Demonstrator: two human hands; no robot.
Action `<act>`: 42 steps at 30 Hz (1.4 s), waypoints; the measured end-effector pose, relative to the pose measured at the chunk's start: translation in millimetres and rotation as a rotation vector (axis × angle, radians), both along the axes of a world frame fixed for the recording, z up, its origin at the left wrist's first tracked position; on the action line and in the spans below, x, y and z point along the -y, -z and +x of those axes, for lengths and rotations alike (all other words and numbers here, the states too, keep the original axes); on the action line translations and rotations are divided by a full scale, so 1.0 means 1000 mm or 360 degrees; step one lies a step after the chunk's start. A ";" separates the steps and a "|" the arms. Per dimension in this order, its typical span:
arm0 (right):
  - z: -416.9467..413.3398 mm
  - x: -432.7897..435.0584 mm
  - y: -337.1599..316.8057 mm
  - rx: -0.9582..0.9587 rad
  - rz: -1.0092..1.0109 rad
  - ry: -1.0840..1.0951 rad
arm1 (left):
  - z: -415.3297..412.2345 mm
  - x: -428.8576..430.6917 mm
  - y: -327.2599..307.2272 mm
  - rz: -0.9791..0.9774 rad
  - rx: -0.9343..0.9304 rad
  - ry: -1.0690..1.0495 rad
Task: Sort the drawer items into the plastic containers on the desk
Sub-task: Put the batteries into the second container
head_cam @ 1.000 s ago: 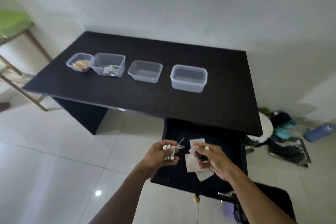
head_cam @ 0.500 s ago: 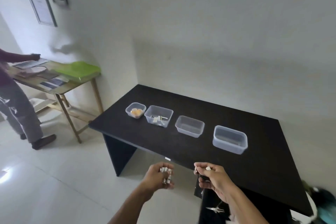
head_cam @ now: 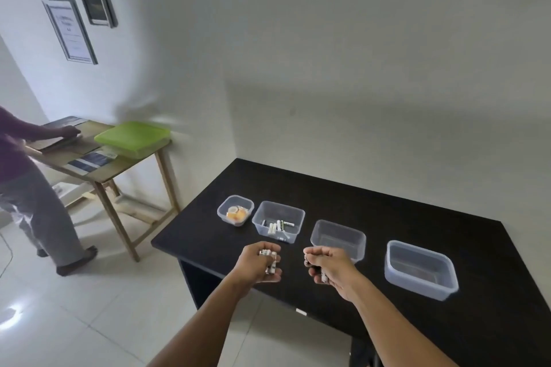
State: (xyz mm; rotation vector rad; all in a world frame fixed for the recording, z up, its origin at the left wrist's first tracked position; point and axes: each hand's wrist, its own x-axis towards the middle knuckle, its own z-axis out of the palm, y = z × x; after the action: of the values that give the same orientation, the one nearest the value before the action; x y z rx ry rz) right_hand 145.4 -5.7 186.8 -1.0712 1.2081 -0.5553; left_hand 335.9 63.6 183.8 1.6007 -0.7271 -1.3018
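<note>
Four clear plastic containers stand in a row on the black desk (head_cam: 387,211). The small left one (head_cam: 235,210) holds orange and white pieces. The second one (head_cam: 278,225) holds several batteries. The third (head_cam: 338,240) and the fourth (head_cam: 420,270) look empty. My left hand (head_cam: 259,262) is closed around a bundle of small batteries (head_cam: 269,259), just in front of the second container. My right hand (head_cam: 326,267) is closed on small dark and white items, in front of the third container. The drawer is out of view.
A wooden side table (head_cam: 101,164) with a green lid (head_cam: 132,135) and papers stands at the left. A person (head_cam: 26,188) stands beside it. Framed sheets (head_cam: 70,30) hang on the wall. White tiled floor (head_cam: 74,322) lies left of the desk.
My view has lifted from the open drawer to the desk top. Both hands have risen from the drawer to just above the desk's front edge, still holding their items.
</note>
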 end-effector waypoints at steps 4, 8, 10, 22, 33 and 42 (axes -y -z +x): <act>0.040 0.058 0.002 -0.0032 0.0048 -0.0030 | 0.024 0.045 -0.001 0.0038 -0.0012 -0.0045; 0.078 0.108 0.011 -0.0066 0.0071 -0.0004 | 0.048 0.084 0.004 0.0063 -0.0003 -0.0095; 0.093 0.123 0.017 -0.0090 0.0124 0.0016 | 0.060 0.102 0.008 0.0100 -0.0008 -0.0074; 0.152 0.208 0.078 -0.0308 0.0400 0.0343 | 0.112 0.241 0.077 0.0241 0.0020 0.0227; 0.181 0.242 0.135 -0.0526 0.0496 0.0255 | 0.121 0.300 0.132 0.0566 0.0187 0.0577; 0.179 0.239 0.141 -0.0606 0.0389 0.0296 | 0.121 0.309 0.134 0.0543 0.0231 0.0659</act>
State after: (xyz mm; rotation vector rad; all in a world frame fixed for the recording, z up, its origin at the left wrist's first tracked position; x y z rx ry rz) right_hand 324.9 -244.4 46.0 -0.8825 1.6756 -0.3392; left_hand 456.8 -245.4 49.4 1.8977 -1.0068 -1.6895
